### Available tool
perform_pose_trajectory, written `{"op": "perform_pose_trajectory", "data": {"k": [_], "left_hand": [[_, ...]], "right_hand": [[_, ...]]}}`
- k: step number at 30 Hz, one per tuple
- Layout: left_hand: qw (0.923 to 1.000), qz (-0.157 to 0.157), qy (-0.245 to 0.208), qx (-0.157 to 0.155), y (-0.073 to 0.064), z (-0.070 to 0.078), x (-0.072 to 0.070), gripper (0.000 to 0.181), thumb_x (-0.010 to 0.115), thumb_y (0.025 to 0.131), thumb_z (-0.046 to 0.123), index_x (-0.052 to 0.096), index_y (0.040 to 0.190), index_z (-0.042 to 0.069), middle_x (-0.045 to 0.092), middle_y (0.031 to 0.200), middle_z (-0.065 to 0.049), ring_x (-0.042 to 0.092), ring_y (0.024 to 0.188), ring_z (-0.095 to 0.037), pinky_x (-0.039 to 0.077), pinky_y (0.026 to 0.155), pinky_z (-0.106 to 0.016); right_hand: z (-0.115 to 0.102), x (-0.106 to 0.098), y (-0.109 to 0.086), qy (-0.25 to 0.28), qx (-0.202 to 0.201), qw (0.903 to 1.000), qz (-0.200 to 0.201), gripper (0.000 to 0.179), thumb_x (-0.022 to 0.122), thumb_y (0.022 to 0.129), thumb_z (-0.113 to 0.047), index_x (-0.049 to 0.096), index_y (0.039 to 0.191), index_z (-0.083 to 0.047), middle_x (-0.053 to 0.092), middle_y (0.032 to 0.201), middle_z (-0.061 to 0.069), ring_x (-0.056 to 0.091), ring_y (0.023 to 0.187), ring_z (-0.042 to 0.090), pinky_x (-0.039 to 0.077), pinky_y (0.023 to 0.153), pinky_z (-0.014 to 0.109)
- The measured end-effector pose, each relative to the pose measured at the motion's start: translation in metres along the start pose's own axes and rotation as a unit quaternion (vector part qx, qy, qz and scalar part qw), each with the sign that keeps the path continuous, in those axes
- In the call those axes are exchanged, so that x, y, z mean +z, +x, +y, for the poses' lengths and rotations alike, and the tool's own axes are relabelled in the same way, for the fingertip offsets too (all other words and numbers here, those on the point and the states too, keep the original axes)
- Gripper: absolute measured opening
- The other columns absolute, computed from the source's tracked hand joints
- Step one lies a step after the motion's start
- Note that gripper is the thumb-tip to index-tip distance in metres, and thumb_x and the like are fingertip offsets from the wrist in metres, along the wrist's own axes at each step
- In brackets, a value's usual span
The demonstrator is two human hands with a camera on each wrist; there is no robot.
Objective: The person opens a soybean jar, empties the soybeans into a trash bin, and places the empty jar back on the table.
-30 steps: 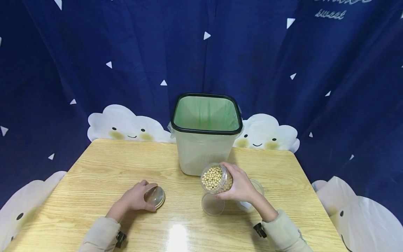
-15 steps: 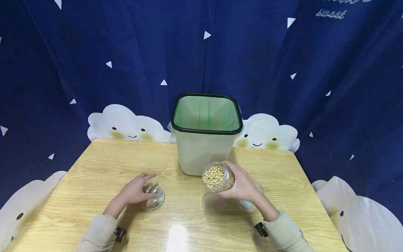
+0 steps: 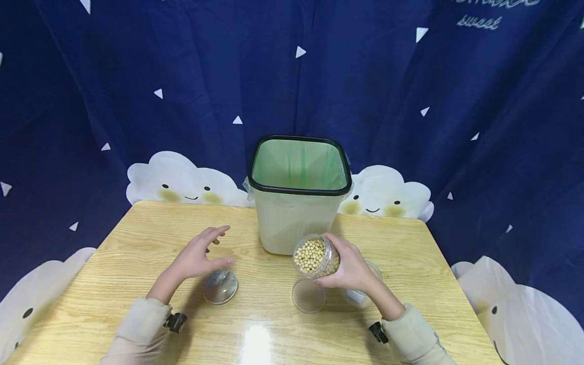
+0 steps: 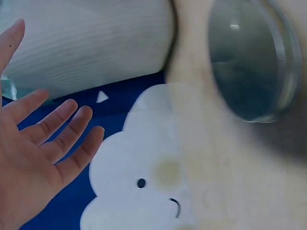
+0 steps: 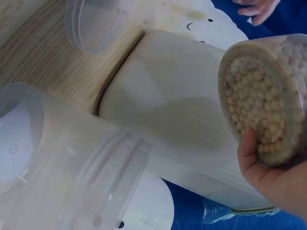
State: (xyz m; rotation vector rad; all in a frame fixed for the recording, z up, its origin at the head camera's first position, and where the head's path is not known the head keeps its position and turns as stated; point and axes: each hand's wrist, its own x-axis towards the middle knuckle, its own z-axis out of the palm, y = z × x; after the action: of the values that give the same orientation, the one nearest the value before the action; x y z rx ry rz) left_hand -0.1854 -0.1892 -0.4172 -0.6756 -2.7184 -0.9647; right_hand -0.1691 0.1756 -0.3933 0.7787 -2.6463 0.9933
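My right hand (image 3: pixel 348 264) grips a clear jar (image 3: pixel 323 253) of soybeans (image 3: pixel 308 254) from its right side. The jar is tilted, its mouth facing left toward me; its bean-filled base shows in the right wrist view. Below it on the table lies a clear plastic lid (image 3: pixel 308 298). My left hand (image 3: pixel 195 257) is raised with fingers spread and holds nothing. A round silver lid (image 3: pixel 221 287) lies just below it, also in the left wrist view. Under my right forearm stands an empty clear jar (image 5: pixel 72 158), partly hidden in the head view.
A whitish bin (image 3: pixel 296 223) with a black rim and green liner stands at the table's back middle, close behind the tilted jar. Behind the wooden table (image 3: pixel 173 228) hangs a dark blue curtain (image 3: pixel 191 76) with white clouds.
My left hand has let go of the silver lid, opened its fingers and risen away from it toward the back. The right hand and its jar have shifted only slightly rightward.
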Motion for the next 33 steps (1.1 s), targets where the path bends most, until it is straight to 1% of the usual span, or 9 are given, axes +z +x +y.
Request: {"op": "perform_pose_trajectory", "data": {"k": [3,10,13,17,24,28,33], "left_hand": [[0.9998,0.013,-0.013,0.007,0.008,0.006,-0.007,0.076,0.075,0.073,0.033,0.041,0.135,0.008,0.052,0.118,-0.012,0.054,0.097,-0.029,0.049,0.07,-0.045],[0.9972,0.061,-0.021,0.037,0.027,0.015,-0.02,0.079,0.076,0.072,0.026,0.037,0.138,0.01,0.051,0.119,-0.014,0.054,0.096,-0.029,0.048,0.068,-0.041],[0.9958,0.075,-0.028,0.045,0.035,0.019,-0.025,0.079,0.076,0.071,0.023,0.036,0.138,0.01,0.051,0.119,-0.015,0.054,0.096,-0.029,0.048,0.068,-0.042],[0.9951,0.081,-0.04,0.041,0.044,0.024,-0.029,0.079,0.075,0.072,0.022,0.035,0.139,0.011,0.049,0.122,-0.016,0.053,0.099,-0.03,0.048,0.07,-0.044],[0.9957,0.071,-0.056,0.018,0.064,0.035,-0.037,0.082,0.073,0.075,0.023,0.028,0.143,0.011,0.043,0.128,-0.017,0.049,0.107,-0.033,0.046,0.076,-0.046],[0.9955,0.072,-0.06,0.011,0.076,0.041,-0.04,0.084,0.072,0.076,0.025,0.025,0.144,0.01,0.042,0.13,-0.018,0.048,0.107,-0.031,0.046,0.077,-0.047],[0.9936,0.082,-0.077,0.0,0.089,0.047,-0.04,0.083,0.071,0.077,0.025,0.024,0.144,0.013,0.042,0.131,-0.017,0.048,0.106,-0.031,0.045,0.076,-0.047]], "right_hand": [[0.0,0.0,0.0,0.002,-0.002,1.0,0.001,0.092,0.085,0.044,-0.034,0.049,0.125,-0.008,0.056,0.117,0.013,0.053,0.104,0.031,0.044,0.084,0.05],[0.001,0.0,0.001,0.005,-0.009,0.9999,0.003,0.092,0.085,0.045,-0.034,0.049,0.125,-0.006,0.056,0.117,0.013,0.054,0.104,0.03,0.045,0.084,0.048],[0.001,0.0,0.001,0.004,-0.009,0.9999,0.003,0.093,0.085,0.045,-0.034,0.048,0.125,-0.005,0.055,0.117,0.014,0.053,0.104,0.031,0.045,0.084,0.049],[0.001,0.0,0.0,0.003,-0.012,0.9999,0.002,0.093,0.085,0.045,-0.034,0.048,0.125,-0.004,0.055,0.117,0.015,0.053,0.104,0.032,0.044,0.084,0.05],[0.001,0.0,0.0,-0.002,-0.013,0.9999,0.001,0.093,0.085,0.045,-0.034,0.048,0.125,-0.004,0.055,0.117,0.015,0.053,0.104,0.032,0.044,0.085,0.05],[0.001,0.0,0.0,0.003,-0.012,0.9999,0.001,0.092,0.085,0.045,-0.034,0.048,0.124,-0.005,0.056,0.117,0.014,0.053,0.104,0.031,0.044,0.085,0.049],[0.0,0.0,0.001,0.007,-0.016,0.9998,0.003,0.092,0.085,0.045,-0.033,0.049,0.124,-0.005,0.056,0.117,0.013,0.054,0.104,0.03,0.045,0.084,0.048]]}}
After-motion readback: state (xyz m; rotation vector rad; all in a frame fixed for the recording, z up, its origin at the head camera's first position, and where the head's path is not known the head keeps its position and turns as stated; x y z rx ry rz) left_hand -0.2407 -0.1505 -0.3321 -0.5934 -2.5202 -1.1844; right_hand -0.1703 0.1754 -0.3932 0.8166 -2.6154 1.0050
